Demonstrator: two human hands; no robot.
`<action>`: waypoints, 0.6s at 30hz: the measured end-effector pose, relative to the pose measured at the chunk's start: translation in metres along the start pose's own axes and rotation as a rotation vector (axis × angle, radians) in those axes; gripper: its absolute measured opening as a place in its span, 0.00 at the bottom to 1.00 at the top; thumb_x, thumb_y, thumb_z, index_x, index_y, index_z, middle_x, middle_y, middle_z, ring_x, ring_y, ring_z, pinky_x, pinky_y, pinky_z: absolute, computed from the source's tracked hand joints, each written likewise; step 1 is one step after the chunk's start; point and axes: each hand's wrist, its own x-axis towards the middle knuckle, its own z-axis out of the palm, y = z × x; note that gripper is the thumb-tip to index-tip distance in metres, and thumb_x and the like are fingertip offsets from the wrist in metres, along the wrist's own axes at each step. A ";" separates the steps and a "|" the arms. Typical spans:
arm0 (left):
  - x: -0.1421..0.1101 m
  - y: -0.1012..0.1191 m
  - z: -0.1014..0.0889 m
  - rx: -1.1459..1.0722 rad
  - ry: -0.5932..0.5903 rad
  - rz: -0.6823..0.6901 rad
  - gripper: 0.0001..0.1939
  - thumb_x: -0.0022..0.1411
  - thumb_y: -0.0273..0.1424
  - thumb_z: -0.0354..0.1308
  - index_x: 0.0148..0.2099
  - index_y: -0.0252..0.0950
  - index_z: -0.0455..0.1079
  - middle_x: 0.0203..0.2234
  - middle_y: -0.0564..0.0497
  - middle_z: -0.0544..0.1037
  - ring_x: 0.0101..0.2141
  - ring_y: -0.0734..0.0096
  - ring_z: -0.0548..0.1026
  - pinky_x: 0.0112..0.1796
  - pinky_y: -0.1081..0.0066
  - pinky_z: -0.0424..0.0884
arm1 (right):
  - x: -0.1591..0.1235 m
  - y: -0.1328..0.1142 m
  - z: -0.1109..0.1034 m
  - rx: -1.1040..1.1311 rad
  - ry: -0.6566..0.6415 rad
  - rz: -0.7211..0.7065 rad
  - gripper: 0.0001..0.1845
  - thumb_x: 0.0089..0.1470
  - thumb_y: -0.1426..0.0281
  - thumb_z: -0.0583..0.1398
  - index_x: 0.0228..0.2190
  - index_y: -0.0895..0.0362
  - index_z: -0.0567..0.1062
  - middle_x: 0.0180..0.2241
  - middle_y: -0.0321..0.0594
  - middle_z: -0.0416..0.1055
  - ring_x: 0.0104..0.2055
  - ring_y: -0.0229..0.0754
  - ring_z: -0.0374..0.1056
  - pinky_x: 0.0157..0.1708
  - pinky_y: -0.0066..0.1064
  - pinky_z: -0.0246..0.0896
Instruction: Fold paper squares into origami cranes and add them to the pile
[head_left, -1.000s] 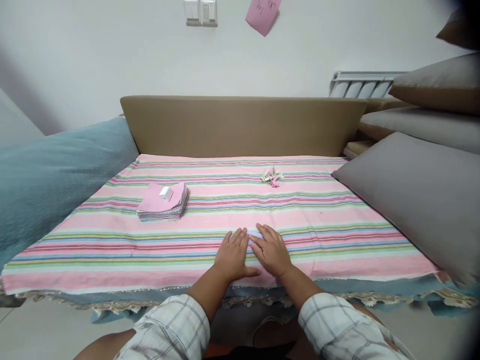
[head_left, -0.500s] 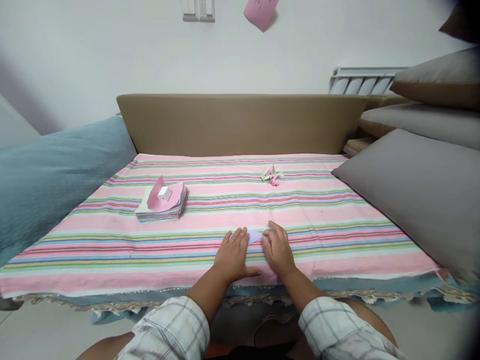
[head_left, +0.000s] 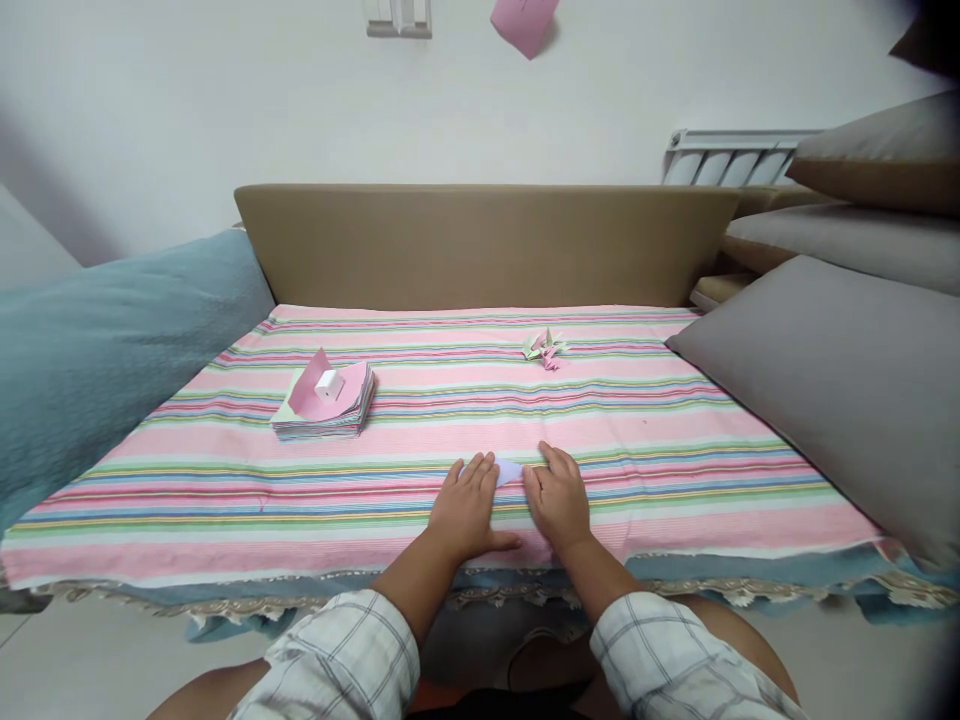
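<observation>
Two hands, the left hand (head_left: 466, 508) flat and the right hand (head_left: 559, 497) curled, press a lilac paper (head_left: 508, 470) at 12 o'clock from them on the cloth (head_left: 675, 440); creasing well likely needs edges aligned and firm fingertip pressure.

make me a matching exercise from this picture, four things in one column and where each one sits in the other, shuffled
Things:
1. stack of pastel square paper sheets
2. small pile of folded green and pink paper pieces
3. small pale lilac paper piece
4. large grey fabric cushion

Places:
A. right edge of the striped cloth
B. between the left hand and right hand
C. far side of the cloth, right of centre
D. left part of the cloth, a small white block on top

Pairs: 1-D, 2-C, 3-B, 4-A
</observation>
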 end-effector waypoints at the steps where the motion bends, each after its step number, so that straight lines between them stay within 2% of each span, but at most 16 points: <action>1: 0.000 0.000 0.000 0.001 0.002 0.000 0.53 0.41 0.61 0.53 0.62 0.31 0.51 0.62 0.39 0.52 0.61 0.51 0.49 0.58 0.52 0.44 | 0.000 0.001 0.001 0.004 0.019 0.013 0.19 0.59 0.66 0.48 0.29 0.60 0.76 0.50 0.52 0.64 0.53 0.49 0.56 0.55 0.44 0.49; 4: 0.000 -0.001 0.001 0.006 0.002 0.004 0.52 0.43 0.61 0.52 0.62 0.31 0.51 0.62 0.39 0.52 0.61 0.50 0.49 0.58 0.52 0.44 | -0.001 0.001 0.000 0.037 0.018 0.000 0.17 0.58 0.65 0.49 0.34 0.60 0.74 0.50 0.52 0.63 0.54 0.49 0.54 0.55 0.44 0.49; 8: 0.000 0.000 0.001 0.019 0.007 0.013 0.51 0.44 0.61 0.51 0.62 0.31 0.51 0.62 0.39 0.52 0.61 0.51 0.49 0.58 0.52 0.44 | 0.002 -0.001 -0.001 0.020 -0.132 -0.141 0.21 0.56 0.59 0.52 0.49 0.51 0.68 0.58 0.46 0.52 0.60 0.52 0.46 0.55 0.48 0.46; 10: 0.000 0.000 0.001 0.023 0.016 0.014 0.51 0.45 0.61 0.51 0.62 0.31 0.51 0.62 0.39 0.52 0.61 0.51 0.49 0.58 0.52 0.44 | 0.005 -0.001 -0.001 -0.004 -0.204 -0.167 0.24 0.55 0.56 0.53 0.52 0.46 0.65 0.61 0.44 0.48 0.61 0.53 0.43 0.54 0.49 0.46; 14: 0.000 0.000 0.003 0.020 0.020 0.010 0.51 0.43 0.61 0.52 0.62 0.32 0.51 0.61 0.40 0.52 0.61 0.51 0.49 0.58 0.51 0.44 | 0.008 -0.002 -0.001 -0.007 -0.250 -0.172 0.24 0.54 0.52 0.52 0.51 0.45 0.66 0.61 0.43 0.47 0.62 0.56 0.43 0.53 0.51 0.47; 18: 0.000 0.000 0.002 0.021 0.018 0.005 0.51 0.43 0.60 0.53 0.61 0.32 0.53 0.61 0.39 0.53 0.60 0.51 0.50 0.58 0.52 0.45 | 0.006 -0.003 -0.001 0.023 -0.176 -0.128 0.19 0.56 0.56 0.52 0.45 0.50 0.72 0.60 0.45 0.51 0.61 0.55 0.45 0.54 0.50 0.49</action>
